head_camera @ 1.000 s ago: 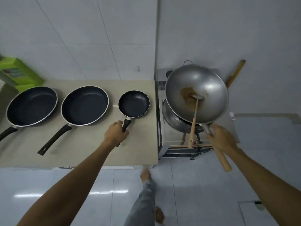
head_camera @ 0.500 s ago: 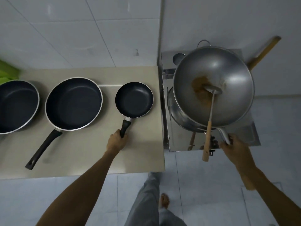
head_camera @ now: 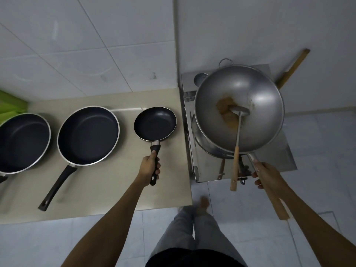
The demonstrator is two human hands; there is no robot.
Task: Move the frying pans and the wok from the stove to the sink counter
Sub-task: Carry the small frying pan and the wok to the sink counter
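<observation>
Three black non-stick frying pans sit in a row on the beige counter (head_camera: pixel 107 182): a large one (head_camera: pixel 21 141) at the far left, a medium pan (head_camera: pixel 87 134) in the middle, and a small pan (head_camera: pixel 155 123) nearest the stove. My left hand (head_camera: pixel 149 169) grips the small pan's black handle. A steel wok (head_camera: pixel 248 105) with a brown patch and a wooden-handled ladle (head_camera: pixel 236 160) inside is over the stove (head_camera: pixel 273 160), above a second steel pot. My right hand (head_camera: pixel 266 175) is closed on the wok's wooden handle.
A green object (head_camera: pixel 9 105) stands at the counter's back left. A wooden stick (head_camera: pixel 292 68) leans against the tiled wall behind the stove. My legs and feet (head_camera: pixel 194 224) are on the pale tiled floor below the counter edge.
The view has drawn closer and shifted right. My left hand has closed further around the small pan's handle. The wok stays held over the stove in my right hand.
</observation>
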